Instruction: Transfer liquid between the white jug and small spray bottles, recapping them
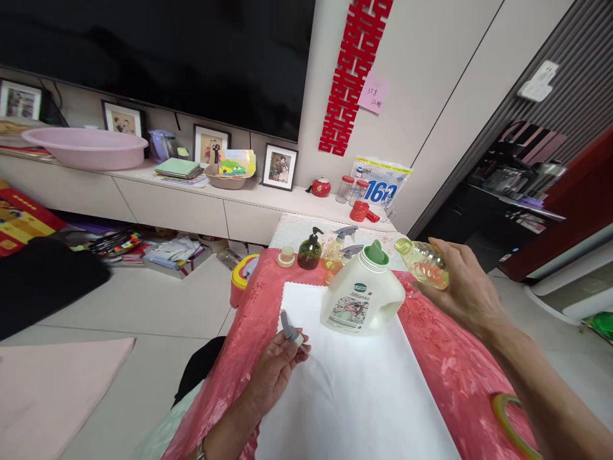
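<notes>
Yellow liquid fills the small clear bottle (424,260) that the right hand (460,284) clamps, tilted, its mouth just beside the green cap of a white detergent jug (361,297). The left hand (278,367) pinches a grey sprayer nozzle (290,328) above the white cloth (354,396) on the desk (450,370).

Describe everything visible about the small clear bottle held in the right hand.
The small clear bottle looks like ribbed, see-through plastic holding pale yellow liquid. Its neck is open, with no cap on. The right hand grips its base end, tipping it nearly level, mouth pointing toward the green spout of the white jug, close to it but apparently not touching.
</notes>
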`<state>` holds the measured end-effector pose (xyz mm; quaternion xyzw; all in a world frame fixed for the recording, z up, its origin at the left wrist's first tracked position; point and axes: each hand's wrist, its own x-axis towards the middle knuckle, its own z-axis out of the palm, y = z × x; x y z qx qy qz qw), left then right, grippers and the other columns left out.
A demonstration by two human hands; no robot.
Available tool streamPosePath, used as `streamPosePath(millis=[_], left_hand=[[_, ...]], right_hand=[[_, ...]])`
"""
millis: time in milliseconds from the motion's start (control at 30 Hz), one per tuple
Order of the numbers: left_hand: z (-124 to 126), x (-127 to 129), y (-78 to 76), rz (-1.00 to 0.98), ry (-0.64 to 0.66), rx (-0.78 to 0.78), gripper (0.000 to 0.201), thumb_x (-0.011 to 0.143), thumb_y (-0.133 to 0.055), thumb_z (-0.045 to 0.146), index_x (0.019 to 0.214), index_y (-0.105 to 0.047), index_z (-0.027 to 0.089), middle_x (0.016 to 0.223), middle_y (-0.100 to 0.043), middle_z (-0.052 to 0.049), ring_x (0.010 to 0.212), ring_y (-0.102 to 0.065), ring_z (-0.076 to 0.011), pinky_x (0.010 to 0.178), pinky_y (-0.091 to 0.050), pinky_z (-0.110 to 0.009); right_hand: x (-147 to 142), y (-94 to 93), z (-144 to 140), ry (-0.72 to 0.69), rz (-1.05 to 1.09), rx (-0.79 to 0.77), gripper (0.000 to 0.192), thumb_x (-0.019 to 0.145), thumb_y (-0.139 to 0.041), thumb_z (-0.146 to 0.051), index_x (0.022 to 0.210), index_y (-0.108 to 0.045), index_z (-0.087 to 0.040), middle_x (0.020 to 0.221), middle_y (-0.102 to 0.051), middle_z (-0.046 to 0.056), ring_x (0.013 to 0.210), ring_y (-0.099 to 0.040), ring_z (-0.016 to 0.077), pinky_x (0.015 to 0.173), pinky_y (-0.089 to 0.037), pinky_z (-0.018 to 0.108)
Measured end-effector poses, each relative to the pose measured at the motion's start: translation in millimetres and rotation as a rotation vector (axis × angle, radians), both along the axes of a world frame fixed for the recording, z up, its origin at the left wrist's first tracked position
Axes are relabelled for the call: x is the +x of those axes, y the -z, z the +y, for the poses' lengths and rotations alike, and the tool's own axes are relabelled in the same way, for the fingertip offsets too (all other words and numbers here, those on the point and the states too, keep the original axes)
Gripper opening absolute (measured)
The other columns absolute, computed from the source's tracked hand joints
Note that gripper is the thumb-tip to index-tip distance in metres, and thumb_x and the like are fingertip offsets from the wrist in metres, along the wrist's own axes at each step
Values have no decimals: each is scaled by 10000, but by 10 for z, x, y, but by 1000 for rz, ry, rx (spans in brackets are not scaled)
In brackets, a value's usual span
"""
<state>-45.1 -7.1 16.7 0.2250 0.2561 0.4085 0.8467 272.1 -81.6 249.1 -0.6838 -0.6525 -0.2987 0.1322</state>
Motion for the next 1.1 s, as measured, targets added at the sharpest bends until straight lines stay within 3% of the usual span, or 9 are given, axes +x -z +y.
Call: streamPosePath(millis=[333, 1100], left_hand=[[2, 13, 21, 7, 3, -9, 421, 640, -962, 310, 982, -772, 153, 950, -769, -75, 828, -712, -179, 774, -542, -300], [-6, 13, -20, 5, 7, -11, 436, 619, -974, 330, 962, -769, 157, 934, -772, -68, 811, -713, -171, 770, -535, -299]], right_hand=[[18, -92, 81, -22, -125, -87, 645, 922, -520, -449, 1463, -442, -104, 1324, -516, 174, 1145, -548, 316, 875, -534, 450], [-44, -209, 179, -44, -336, -99, 553, 942, -465, -391, 1421, -464, -114, 1276, -526, 181, 1109, -540, 305, 826, -499, 421]])
